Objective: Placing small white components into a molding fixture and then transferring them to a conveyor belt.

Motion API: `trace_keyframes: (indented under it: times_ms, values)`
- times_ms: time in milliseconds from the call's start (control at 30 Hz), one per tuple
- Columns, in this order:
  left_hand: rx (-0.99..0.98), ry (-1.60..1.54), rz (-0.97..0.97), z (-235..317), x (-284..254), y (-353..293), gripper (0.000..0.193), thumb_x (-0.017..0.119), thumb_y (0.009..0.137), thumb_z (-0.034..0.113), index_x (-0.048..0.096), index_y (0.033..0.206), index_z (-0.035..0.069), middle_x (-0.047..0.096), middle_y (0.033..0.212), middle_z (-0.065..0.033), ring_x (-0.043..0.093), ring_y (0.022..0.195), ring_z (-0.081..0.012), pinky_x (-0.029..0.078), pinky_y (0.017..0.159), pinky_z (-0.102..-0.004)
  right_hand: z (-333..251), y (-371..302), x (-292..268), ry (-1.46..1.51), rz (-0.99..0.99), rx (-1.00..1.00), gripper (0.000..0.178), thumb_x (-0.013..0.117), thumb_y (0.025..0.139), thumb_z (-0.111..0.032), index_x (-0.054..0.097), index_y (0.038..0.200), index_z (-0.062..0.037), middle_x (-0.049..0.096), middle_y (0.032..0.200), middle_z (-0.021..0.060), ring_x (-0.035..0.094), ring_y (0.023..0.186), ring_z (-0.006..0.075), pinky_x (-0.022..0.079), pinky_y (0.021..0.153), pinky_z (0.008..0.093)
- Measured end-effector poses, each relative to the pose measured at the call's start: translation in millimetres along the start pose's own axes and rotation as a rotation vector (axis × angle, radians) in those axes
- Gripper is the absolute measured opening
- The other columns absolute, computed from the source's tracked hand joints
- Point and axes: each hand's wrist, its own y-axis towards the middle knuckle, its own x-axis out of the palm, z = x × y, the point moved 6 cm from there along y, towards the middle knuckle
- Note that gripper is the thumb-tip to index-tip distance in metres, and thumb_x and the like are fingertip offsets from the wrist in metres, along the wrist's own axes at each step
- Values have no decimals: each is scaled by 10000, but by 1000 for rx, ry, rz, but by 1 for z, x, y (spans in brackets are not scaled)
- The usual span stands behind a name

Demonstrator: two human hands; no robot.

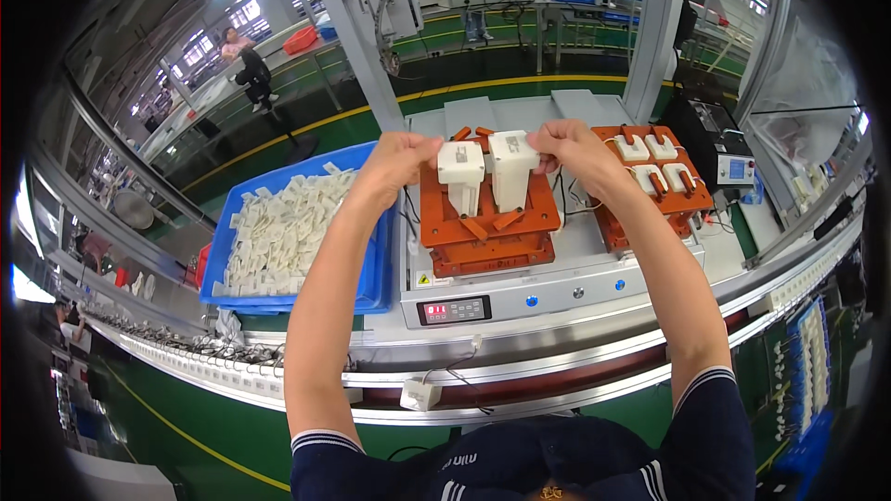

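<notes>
My left hand (pixel 397 167) pinches the outer side of a white plastic box-shaped housing (pixel 460 176) with its fingers closed. My right hand (pixel 577 156) grips a second white housing (pixel 510 172) beside it in the same way. Both housings rise from the near orange fixture (pixel 487 256), side by side with a narrow gap between them; whether their lower ends touch it I cannot tell. Short orange bars (pixel 475 228) lie at their feet. To the right, another orange fixture (pixel 620 223) carries several white housings (pixel 649 177) in its nests.
A blue bin (pixel 373 269) full of small white parts stands left of the machine. The machine's front has a control panel (pixel 453 310) and round buttons. Nearer me, a white corded adapter (pixel 421 395) sits on the conveyor. A metal frame post (pixel 364 46) rises behind; a black device (pixel 710 144) stands right.
</notes>
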Motion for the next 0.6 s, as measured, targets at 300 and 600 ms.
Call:
trace_keyframes:
  times_ms: [300, 600]
  values:
    - [410, 294, 270, 120, -22, -75, 324, 595, 934, 280, 616, 743, 19, 369, 540, 104, 258, 466, -3, 161, 430, -226, -77, -54, -43, 195, 251, -311, 340, 591, 922, -348, 571, 753, -53, 494, 600, -11, 314, 537, 39, 262, 508, 214]
    - [116, 134, 172, 76, 51, -233, 228, 654, 883, 133, 699, 704, 0, 555, 540, 40, 346, 459, 4, 215, 426, -197, 48, -213, -12, 764, 205, 131, 164, 578, 945, -154, 524, 826, -56, 435, 686, -51, 330, 505, 20, 269, 451, 190]
